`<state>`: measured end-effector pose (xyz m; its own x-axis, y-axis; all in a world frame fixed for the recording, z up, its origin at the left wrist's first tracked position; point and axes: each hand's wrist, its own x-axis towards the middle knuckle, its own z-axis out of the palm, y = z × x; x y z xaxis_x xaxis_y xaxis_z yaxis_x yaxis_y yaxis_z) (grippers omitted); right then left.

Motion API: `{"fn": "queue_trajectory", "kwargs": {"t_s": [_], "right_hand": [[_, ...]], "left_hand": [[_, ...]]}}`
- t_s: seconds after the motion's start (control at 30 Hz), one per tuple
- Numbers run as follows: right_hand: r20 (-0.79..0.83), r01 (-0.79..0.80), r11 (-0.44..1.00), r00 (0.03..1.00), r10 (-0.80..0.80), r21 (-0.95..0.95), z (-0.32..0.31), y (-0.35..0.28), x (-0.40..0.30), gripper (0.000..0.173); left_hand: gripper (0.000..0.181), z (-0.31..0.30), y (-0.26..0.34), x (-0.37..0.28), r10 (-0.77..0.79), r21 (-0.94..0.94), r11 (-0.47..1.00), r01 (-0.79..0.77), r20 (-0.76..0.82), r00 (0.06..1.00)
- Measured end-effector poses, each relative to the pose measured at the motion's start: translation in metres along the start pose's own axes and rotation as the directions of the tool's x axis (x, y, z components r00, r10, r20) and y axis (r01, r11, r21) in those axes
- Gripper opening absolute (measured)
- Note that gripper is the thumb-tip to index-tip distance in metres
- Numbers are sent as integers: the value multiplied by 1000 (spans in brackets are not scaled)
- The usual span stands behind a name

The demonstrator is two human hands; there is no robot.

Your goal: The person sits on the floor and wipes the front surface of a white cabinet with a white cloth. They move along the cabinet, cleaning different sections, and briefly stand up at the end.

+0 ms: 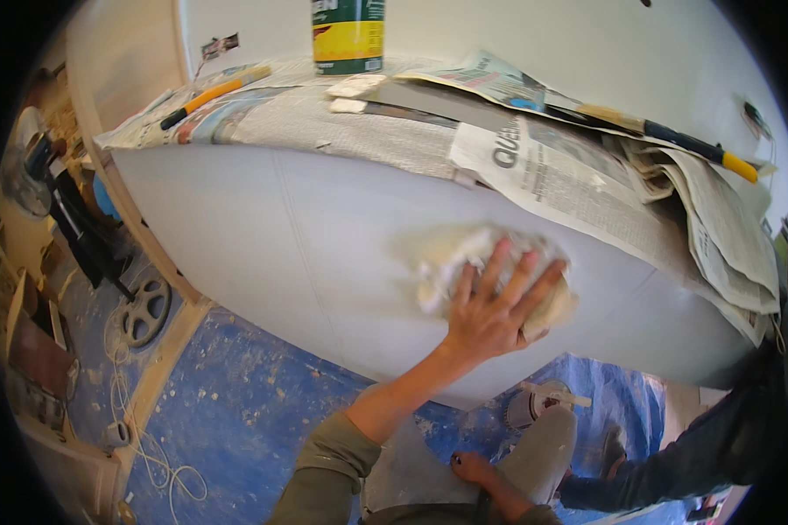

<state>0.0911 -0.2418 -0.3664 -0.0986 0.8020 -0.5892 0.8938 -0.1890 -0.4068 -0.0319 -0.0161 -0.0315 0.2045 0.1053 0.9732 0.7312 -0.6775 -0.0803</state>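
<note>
My left hand [492,305] presses a crumpled whitish cloth [456,262] flat against a pale grey painted panel [236,223]. The fingers are spread over the cloth, whose edges are blurred. Low in front of me, my right hand [474,468] rests by my trouser leg; something small and dark shows at its fingertips, too unclear to name. Newspaper sheets [368,131] cover the ledge above the panel. On them stand a green and yellow can [348,39], a paintbrush with an orange and black handle [203,100] and another brush with a black and yellow handle [689,143].
A paint-marked blue floor sheet [236,407] spreads below. Beside my knee stands a tin [522,408] with a brush across it. Someone's dark-clothed leg [670,459] is at right. A loose white cord [164,462] and a dark round base [146,314] lie left.
</note>
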Motion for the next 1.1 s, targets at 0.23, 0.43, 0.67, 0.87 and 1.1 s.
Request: {"fn": "queue_trajectory", "kwargs": {"t_s": [0.23, 0.43, 0.67, 0.87, 1.1], "right_hand": [[-47, 8, 999, 999, -6, 44, 4, 11, -6, 36], [-80, 64, 998, 995, -62, 28, 8, 22, 0, 36], [33, 31, 998, 999, -32, 50, -7, 10, -14, 38], [27, 31, 999, 999, -31, 23, -5, 1, -11, 39], [-78, 94, 995, 993, -92, 22, 15, 21, -1, 37]], "left_hand": [[74, -7, -36, 45, -288, -7, 956, 294, -220, 932], [76, -6, -14, 5, 18, -51, 999, -17, 35, 999], [49, -18, -17, 4, -87, -1, 996, 87, 8, 996], [58, -7, 3, 21, -151, -66, 987, 147, -64, 986], [70, -2, -22, 48, -573, -507, 775, 378, -310, 759]]}}
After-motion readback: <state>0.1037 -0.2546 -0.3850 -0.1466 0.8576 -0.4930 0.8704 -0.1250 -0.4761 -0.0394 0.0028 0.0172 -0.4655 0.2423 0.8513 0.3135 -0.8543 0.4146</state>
